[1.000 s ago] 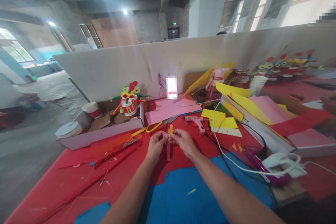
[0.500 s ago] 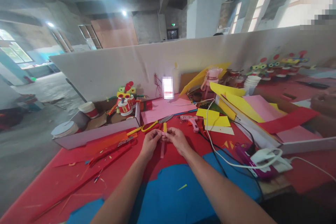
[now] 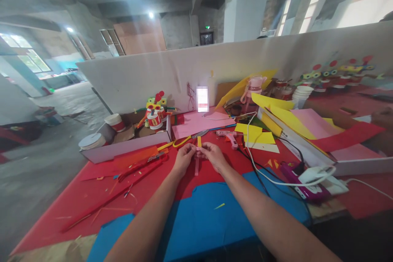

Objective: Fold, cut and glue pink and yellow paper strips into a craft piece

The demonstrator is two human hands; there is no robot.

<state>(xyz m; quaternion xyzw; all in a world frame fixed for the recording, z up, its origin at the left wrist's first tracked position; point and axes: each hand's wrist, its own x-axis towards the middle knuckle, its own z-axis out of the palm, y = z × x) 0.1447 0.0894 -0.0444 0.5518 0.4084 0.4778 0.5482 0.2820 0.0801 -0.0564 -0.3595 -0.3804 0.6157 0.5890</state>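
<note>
My left hand and my right hand meet over the red-covered table, fingers pinched around narrow paper strips. A yellow strip sticks up between the fingertips. From the same spot a pink strip hangs down towards me. How the two strips join is hidden by the fingers. Just beyond my left hand lie scissors with yellow handles. A pink glue gun rests past my right hand.
A box with a paper-cup robot figure stands at the left. Yellow sheets and a purple power strip with cables lie at the right. Blue sheets cover the near edge. A white partition runs behind.
The view has turned slightly left, so everything sits further right in the picture. Both hands keep their pinch on the paper strips, with little visible movement.
</note>
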